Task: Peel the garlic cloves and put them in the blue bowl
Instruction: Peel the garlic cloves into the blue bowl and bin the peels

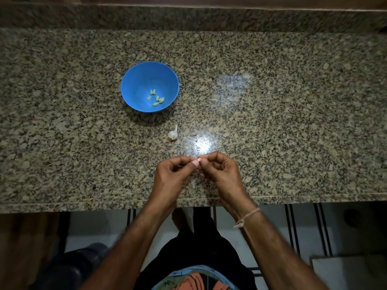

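Two grips, left grip (174, 174) and right grip (221, 171), pinch one garlic clove (199, 159) between them above the bench (293, 122). We note the blue bowl (136, 84) at 11 o'clock from it, nearer the left grip.

blue bowl (138, 84): holds peeled cloves (161, 99) | garlic bulb (172, 135): near bowl | garlic clove (199, 159): pinched
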`<state>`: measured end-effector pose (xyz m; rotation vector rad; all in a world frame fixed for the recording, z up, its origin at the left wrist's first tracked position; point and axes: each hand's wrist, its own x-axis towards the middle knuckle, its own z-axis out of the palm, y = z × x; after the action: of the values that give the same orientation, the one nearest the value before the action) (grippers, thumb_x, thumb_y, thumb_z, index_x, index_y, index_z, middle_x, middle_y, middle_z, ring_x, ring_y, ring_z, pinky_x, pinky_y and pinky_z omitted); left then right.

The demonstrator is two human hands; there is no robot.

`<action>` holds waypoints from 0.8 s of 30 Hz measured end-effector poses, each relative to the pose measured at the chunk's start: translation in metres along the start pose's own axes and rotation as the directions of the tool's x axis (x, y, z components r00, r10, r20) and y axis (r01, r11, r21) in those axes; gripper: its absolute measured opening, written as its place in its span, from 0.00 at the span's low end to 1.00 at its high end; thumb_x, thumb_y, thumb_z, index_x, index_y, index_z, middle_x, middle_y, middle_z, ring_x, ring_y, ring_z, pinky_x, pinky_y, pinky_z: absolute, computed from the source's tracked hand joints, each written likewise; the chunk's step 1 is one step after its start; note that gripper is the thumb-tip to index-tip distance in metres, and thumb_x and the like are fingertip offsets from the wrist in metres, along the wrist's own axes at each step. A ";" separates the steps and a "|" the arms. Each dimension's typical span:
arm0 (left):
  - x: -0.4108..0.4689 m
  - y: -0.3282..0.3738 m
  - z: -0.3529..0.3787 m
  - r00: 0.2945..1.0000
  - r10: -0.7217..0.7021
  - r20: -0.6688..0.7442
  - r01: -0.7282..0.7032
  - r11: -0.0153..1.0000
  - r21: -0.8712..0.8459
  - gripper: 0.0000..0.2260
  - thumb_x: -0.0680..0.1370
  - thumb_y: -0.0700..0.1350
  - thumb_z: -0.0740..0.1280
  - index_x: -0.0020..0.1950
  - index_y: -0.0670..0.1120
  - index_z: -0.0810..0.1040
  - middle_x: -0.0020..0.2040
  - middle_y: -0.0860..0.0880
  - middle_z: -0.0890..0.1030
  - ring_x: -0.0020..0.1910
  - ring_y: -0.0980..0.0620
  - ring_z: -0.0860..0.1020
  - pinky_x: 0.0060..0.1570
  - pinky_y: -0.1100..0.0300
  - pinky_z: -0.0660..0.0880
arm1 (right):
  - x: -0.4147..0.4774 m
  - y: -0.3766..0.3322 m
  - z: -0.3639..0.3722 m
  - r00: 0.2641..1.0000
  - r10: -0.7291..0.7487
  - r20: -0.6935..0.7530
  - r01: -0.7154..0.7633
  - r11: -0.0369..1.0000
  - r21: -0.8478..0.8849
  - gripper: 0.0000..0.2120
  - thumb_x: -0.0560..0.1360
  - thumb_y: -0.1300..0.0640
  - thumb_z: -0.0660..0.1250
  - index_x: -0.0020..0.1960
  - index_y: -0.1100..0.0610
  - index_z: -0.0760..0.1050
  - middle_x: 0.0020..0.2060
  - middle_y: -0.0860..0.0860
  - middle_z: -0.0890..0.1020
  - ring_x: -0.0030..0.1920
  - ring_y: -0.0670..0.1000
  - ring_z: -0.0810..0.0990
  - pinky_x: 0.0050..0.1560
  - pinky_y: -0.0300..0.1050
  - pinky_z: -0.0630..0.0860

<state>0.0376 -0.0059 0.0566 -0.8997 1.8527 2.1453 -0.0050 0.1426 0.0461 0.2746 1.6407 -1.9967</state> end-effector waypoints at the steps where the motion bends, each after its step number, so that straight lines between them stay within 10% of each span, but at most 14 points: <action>1: 0.000 0.001 -0.001 1.000 -0.011 0.013 0.011 1.000 -0.003 0.05 0.78 0.42 0.76 0.52 0.43 0.88 0.49 0.44 0.88 0.54 0.46 0.87 0.61 0.44 0.81 | 0.000 0.001 -0.001 1.000 -0.012 -0.001 0.012 1.000 -0.005 0.01 0.79 0.64 0.72 0.48 0.60 0.80 0.44 0.51 0.88 0.44 0.46 0.85 0.45 0.39 0.81; 9: 0.003 0.004 -0.001 0.999 -0.035 0.039 0.034 0.999 0.034 0.02 0.78 0.39 0.74 0.47 0.44 0.87 0.39 0.53 0.87 0.37 0.64 0.82 0.37 0.71 0.75 | -0.001 0.008 -0.002 0.997 -0.068 -0.030 0.066 0.997 -0.041 0.01 0.79 0.64 0.72 0.50 0.62 0.82 0.47 0.56 0.87 0.50 0.51 0.85 0.52 0.42 0.81; 24: -0.001 0.005 0.008 0.998 0.053 -0.043 -0.049 0.996 0.074 0.04 0.79 0.40 0.74 0.52 0.42 0.87 0.46 0.47 0.88 0.50 0.51 0.87 0.50 0.66 0.80 | 0.005 0.013 0.000 0.984 -0.151 -0.090 0.141 0.984 -0.106 0.01 0.79 0.63 0.73 0.50 0.61 0.83 0.48 0.57 0.87 0.53 0.56 0.86 0.56 0.47 0.82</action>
<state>0.0329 0.0005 0.0615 -0.9018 1.9817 2.0883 -0.0021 0.1395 0.0333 0.2240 1.8637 -2.0289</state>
